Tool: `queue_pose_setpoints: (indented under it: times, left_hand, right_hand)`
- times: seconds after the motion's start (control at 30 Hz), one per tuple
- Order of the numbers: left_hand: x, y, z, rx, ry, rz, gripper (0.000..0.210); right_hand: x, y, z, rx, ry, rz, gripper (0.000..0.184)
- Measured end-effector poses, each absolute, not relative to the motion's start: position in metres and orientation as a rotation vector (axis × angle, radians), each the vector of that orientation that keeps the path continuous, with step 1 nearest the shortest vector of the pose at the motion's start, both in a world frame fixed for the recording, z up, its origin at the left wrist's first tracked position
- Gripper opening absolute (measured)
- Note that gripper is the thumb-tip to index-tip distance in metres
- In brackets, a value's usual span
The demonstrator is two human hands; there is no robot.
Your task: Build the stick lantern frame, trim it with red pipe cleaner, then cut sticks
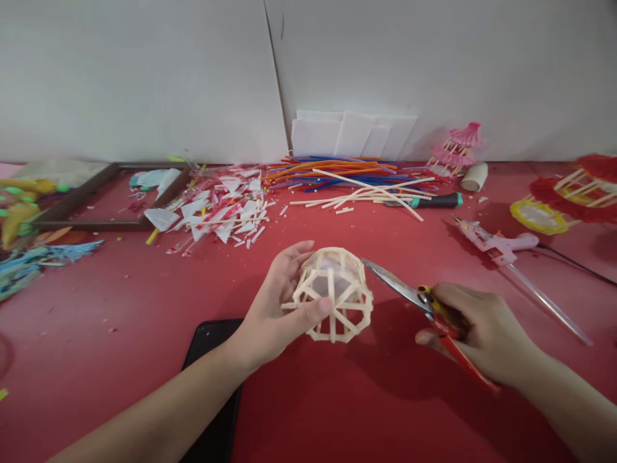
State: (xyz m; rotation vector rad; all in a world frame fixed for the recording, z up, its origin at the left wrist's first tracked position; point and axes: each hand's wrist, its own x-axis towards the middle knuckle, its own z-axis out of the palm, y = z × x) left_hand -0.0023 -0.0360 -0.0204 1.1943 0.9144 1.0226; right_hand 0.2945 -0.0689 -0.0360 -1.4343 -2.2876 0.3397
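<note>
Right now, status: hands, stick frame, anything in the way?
Left hand gripping stick frame. Right hand holding scissors, tips near frame. Black slab beneath left forearm, possibly in the way.

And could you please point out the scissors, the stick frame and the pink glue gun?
Scissors (426, 299): head view, on the pivot between blades and handles.
Stick frame (331, 283): head view, on an upper spoke.
Pink glue gun (498, 243): head view, on the body.

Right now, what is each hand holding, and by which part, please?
The left hand holds the stick frame by its left side; the right hand holds the scissors by their handles.
</note>
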Motion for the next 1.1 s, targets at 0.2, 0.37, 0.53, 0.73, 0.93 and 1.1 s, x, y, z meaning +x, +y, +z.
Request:
queue_pose_setpoints:
  times: [0.2, 0.37, 0.53, 0.73, 0.93, 1.1]
  left_hand:
    - [-0.0053, -0.0381, -0.0257, 1.366, 0.931, 1.044, 0.069]
    - [-0.0042, -0.0392, -0.0257, 1.424, 0.924, 1.026, 0.070]
    - [-0.0036, -0.0401, -0.0224, 1.435, 0.914, 1.020, 0.068]
    - [-0.0023, -0.0395, -0.0202, 1.502, 0.913, 1.060, 0.059]
    - [-0.0005, -0.0389, -0.0228, 1.326, 0.873, 1.100, 0.072]
    - [0.0026, -0.0373, -0.0244, 1.067, 0.818, 0.993, 0.094]
  right_hand:
    - [0.2915, -0.0697, -0.0308, -1.390, -2.364, 0.325, 0.039]
    - [0.2940, -0.0709, -0.0277, -1.423, -2.382, 0.360, 0.034]
    - [0.2967, -0.0699, -0.0272, -1.397, -2.398, 0.378, 0.032]
    - [0.2959, -0.0693, -0.0299, -1.362, -2.404, 0.336, 0.030]
    - [0.2950, -0.0701, -0.0311, -1.379, -2.319, 0.320, 0.043]
    - [0.2943, -0.0710, -0.0303, -1.448, -2.214, 0.372, 0.051]
